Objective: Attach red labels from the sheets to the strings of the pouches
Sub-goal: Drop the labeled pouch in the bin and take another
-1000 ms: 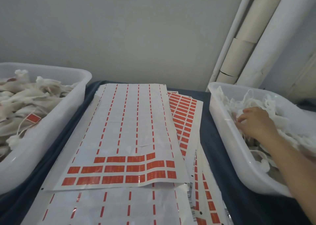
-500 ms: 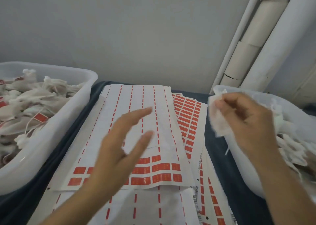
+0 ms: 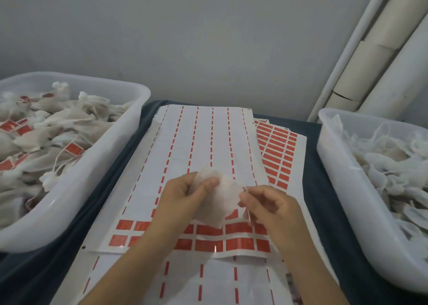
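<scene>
Hovering above the mostly peeled white label sheet (image 3: 196,156), a small translucent white mesh pouch (image 3: 221,199) sits dead centre, red labels (image 3: 238,228) just toward six o'clock. Left hand (image 3: 183,198) grips its nine o'clock edge, thumb on top; right hand (image 3: 271,209) pinches its thin white string (image 3: 247,208) at three o'clock.

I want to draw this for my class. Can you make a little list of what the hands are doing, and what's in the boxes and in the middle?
left hand: holds a white pouch above the sheets
right hand: pinches the pouch's string
left tub: pouches with red labels on their strings
right tub: white pouches, no red labels in sight
middle: top label sheet, mostly peeled, red labels left along its near end
underneath: fuller sheet sticking out on the right
</scene>
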The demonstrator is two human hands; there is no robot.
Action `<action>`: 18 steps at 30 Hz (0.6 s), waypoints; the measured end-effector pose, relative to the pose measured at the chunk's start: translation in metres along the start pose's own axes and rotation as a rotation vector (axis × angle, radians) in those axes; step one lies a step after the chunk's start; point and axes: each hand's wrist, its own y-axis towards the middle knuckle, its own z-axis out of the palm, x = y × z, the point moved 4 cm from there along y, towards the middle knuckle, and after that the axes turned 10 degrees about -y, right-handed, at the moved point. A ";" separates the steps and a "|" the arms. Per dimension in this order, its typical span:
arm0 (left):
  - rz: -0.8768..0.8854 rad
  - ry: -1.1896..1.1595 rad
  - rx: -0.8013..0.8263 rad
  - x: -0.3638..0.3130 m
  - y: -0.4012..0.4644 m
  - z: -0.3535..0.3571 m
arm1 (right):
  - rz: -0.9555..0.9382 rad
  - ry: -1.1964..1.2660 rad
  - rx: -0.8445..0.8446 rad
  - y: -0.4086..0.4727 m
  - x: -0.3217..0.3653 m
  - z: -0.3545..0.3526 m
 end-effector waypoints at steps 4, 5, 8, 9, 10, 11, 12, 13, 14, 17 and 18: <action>0.003 -0.048 0.008 0.000 -0.005 0.003 | -0.011 -0.037 -0.074 -0.001 -0.002 -0.005; 0.000 -0.056 0.037 -0.001 -0.006 0.004 | -0.026 -0.027 -0.097 -0.001 -0.001 -0.006; 0.018 -0.010 0.180 -0.006 -0.009 0.011 | -0.089 -0.017 -0.091 -0.003 0.005 -0.002; 0.030 0.013 0.205 -0.007 -0.010 0.013 | -0.109 -0.032 -0.087 -0.004 0.006 0.000; 0.041 0.012 0.206 -0.006 -0.010 0.015 | -0.126 -0.054 -0.093 -0.005 0.008 0.002; 0.042 0.009 0.198 -0.006 -0.011 0.016 | -0.137 -0.068 -0.108 -0.006 0.008 0.002; 0.053 0.008 0.184 -0.006 -0.010 0.015 | -0.138 -0.064 -0.128 -0.008 0.009 0.001; 0.061 0.010 0.174 -0.007 -0.010 0.013 | -0.126 -0.036 -0.150 -0.008 0.009 -0.002; 0.070 0.003 0.169 -0.007 -0.009 0.011 | -0.100 0.011 -0.171 -0.009 0.008 -0.005; 0.056 -0.036 0.196 -0.007 -0.008 0.009 | 0.010 0.250 -0.191 -0.008 0.002 -0.013; 0.053 -0.057 0.206 -0.007 -0.008 0.011 | 0.041 0.356 -0.165 -0.007 0.001 -0.013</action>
